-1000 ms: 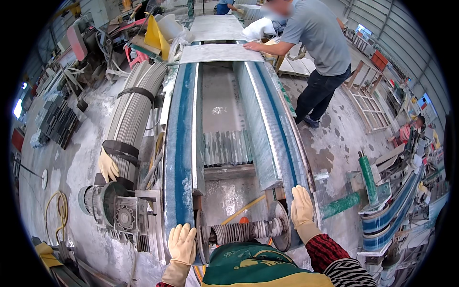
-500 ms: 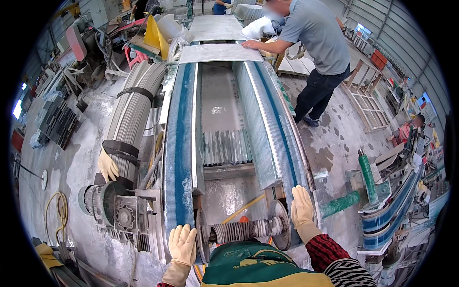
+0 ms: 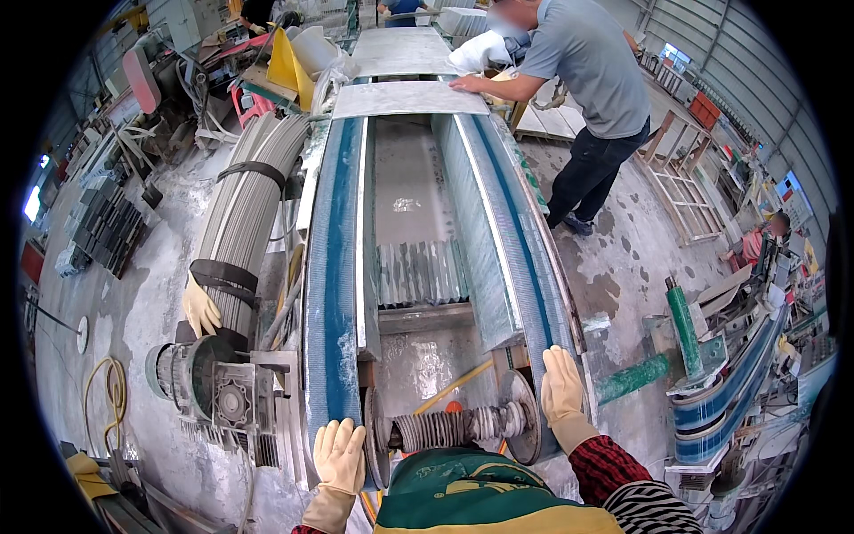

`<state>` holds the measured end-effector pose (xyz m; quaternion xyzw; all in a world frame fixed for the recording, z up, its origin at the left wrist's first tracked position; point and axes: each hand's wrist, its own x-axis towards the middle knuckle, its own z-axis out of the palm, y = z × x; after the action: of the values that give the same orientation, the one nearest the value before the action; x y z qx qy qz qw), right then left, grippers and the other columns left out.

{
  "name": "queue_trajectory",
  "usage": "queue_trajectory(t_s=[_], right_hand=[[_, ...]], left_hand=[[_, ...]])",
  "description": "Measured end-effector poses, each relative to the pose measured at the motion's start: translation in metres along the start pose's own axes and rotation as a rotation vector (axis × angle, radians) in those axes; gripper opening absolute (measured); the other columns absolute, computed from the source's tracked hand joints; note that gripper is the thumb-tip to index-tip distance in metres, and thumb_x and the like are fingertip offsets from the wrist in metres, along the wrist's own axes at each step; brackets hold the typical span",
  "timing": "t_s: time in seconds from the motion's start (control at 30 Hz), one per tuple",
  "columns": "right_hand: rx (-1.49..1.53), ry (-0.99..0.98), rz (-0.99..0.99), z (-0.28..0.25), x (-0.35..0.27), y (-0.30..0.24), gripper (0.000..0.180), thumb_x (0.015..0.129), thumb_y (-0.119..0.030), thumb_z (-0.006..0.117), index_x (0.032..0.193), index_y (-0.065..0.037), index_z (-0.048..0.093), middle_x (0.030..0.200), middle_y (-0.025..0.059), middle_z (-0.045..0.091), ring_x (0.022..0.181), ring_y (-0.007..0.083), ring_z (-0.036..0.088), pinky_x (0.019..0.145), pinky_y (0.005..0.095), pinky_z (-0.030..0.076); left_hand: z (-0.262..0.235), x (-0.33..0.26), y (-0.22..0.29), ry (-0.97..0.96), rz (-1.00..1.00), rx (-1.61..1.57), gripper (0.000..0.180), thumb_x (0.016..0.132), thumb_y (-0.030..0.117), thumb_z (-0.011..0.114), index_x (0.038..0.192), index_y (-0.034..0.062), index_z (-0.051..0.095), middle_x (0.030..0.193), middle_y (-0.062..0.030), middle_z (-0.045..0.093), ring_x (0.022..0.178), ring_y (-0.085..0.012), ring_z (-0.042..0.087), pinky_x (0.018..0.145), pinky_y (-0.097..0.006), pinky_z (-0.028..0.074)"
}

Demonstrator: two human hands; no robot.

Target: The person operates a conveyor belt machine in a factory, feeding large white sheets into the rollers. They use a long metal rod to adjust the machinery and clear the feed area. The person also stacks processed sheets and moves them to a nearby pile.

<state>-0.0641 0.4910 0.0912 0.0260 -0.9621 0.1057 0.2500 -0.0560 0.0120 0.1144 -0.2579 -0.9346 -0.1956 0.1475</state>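
My left hand [image 3: 339,454], in a cream rubber glove, lies flat on the near end of the left blue conveyor belt [image 3: 331,294], fingers stretched out. On the near end of the right conveyor belt [image 3: 519,240] rests my right hand [image 3: 562,387], gloved alike, its fingers straight and close together. Neither hand holds anything. Between them runs a roller shaft [image 3: 454,429] with a bellows-like cover and a round pulley at each end. Farther along, a pale flat slab [image 3: 411,100] bridges both belts, and a second slab [image 3: 402,53] lies beyond it.
At the far right of the conveyor, a person in a grey shirt [image 3: 592,71] leans in with a hand on the nearer slab. A motor [image 3: 218,383] and a strapped bundle of long strips [image 3: 245,214], with a loose glove [image 3: 201,307], flank the left side. A green post [image 3: 683,329] stands right.
My hands and the slabs stay in place. In the far background, a person in blue has shifted slightly left.
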Motion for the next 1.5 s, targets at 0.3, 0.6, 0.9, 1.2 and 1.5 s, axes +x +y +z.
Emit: queue_trajectory(t_s=[0.3,0.6,0.9,1.2,1.5], right_hand=[[0.015,-0.033,0.020,-0.003,-0.006,0.000,0.043,0.092,0.005,0.063,0.135,0.004,0.065,0.135,0.0267,0.069,0.126,0.0505,0.064,0.113,0.0554,0.052],[0.026,-0.052,0.039,-0.008,-0.007,-0.004,0.042,0.093,0.004,0.062,0.135,0.005,0.066,0.136,0.0271,0.069,0.128,0.0515,0.064,0.114,0.0557,0.052],[-0.004,-0.033,0.010,0.001,-0.019,0.003,0.044,0.094,0.004,0.062,0.138,0.005,0.066,0.140,0.0281,0.068,0.129,0.0523,0.064,0.116,0.0567,0.051],[-0.001,-0.093,0.072,0.001,-0.027,0.006,0.044,0.098,0.001,0.059,0.142,0.001,0.066,0.146,0.0273,0.068,0.138,0.0504,0.062,0.124,0.0560,0.047],[-0.004,-0.067,0.046,-0.002,-0.030,0.004,0.045,0.097,0.003,0.061,0.142,0.002,0.065,0.146,0.0289,0.067,0.136,0.0519,0.062,0.122,0.0568,0.048]], left_hand=[[-0.001,-0.007,0.001,-0.033,-0.025,-0.021,0.035,0.089,0.011,0.069,0.123,0.0031,0.070,0.126,-0.0193,0.067,0.112,-0.0427,0.064,0.101,-0.056,0.051],[-0.001,-0.010,0.001,0.008,0.005,-0.035,0.038,0.087,0.011,0.070,0.124,0.0023,0.070,0.125,-0.0194,0.067,0.108,-0.0420,0.063,0.095,-0.055,0.050],[-0.003,-0.013,0.003,0.001,-0.002,-0.044,0.038,0.087,0.012,0.069,0.124,0.0026,0.070,0.126,-0.0193,0.067,0.109,-0.0426,0.063,0.095,-0.055,0.050],[0.000,-0.022,0.001,-0.017,-0.016,-0.036,0.039,0.088,0.012,0.069,0.126,0.0039,0.070,0.130,-0.0192,0.067,0.114,-0.0436,0.064,0.101,-0.057,0.050],[-0.001,-0.024,0.002,-0.005,-0.008,-0.050,0.041,0.086,0.012,0.069,0.126,0.0033,0.070,0.128,-0.0198,0.067,0.111,-0.0431,0.064,0.098,-0.056,0.050]])
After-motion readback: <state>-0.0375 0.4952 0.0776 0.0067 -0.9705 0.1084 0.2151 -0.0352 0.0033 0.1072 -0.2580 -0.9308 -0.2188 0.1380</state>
